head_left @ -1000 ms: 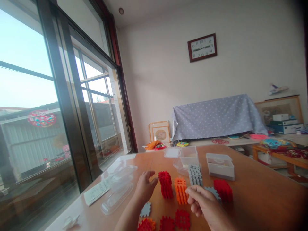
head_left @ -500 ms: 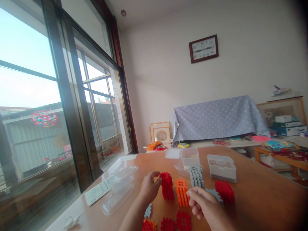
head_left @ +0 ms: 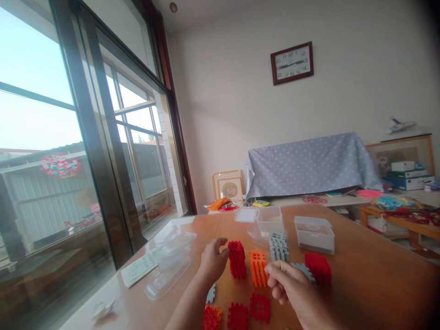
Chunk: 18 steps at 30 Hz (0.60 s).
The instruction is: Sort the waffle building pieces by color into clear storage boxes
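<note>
One red stack at left is seemingly being steadied, next needing light contact; left hand is flanking it, fingers parted. Right hand is pinching, contents unclear.

Saw only a sliver of the grey interlocking tile beside the left forearm. Found the grey tile pile partly covered by the right hand. Could not settle contact between right hand and orange tile stack, or left hand and red tile stack. Caught the red-and-orange tiles cut by the lower edge. Could not read the paper.
</note>
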### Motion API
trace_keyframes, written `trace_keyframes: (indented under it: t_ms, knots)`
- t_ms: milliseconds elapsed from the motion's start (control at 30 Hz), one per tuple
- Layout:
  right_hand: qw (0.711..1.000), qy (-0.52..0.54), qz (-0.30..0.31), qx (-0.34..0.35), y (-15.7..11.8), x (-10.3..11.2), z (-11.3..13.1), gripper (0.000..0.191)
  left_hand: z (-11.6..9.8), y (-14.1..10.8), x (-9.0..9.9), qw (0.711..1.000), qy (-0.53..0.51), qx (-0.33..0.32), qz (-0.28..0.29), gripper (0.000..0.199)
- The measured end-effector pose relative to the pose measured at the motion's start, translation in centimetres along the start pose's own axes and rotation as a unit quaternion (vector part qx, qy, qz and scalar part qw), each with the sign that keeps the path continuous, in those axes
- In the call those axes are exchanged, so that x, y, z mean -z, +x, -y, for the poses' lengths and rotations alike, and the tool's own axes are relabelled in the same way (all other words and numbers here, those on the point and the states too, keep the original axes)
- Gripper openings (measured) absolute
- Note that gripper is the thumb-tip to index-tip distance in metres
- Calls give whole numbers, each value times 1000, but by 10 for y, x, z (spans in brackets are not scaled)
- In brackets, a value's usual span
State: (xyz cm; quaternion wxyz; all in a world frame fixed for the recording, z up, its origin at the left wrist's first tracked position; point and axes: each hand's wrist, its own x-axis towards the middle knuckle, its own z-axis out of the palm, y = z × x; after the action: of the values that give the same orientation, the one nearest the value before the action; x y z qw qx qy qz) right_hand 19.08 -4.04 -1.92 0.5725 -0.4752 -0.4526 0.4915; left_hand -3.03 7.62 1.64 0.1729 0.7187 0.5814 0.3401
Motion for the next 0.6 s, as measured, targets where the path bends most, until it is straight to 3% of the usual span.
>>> trace_keyframes:
  t_ms: [167, 400, 500, 600]
  knots:
    - [1000, 11, 1, -6, -6, -1, 5, 31, 0, -28, 7, 999, 9, -42, 31, 28]
    - [1000, 1, -14, -7, -6, -1, 7, 32, -4, -77, 11, 968, 79, -71, 228, 26]
    - [999, -28, -30, -5, -3, 2, 5, 33, -7, -84, 3, 974, 87, -77, 197, 28]
    - [996, -91, -15, -5, -2, 0, 1, 31, -14, -89, -11, 974, 83, -126, 169, 31]
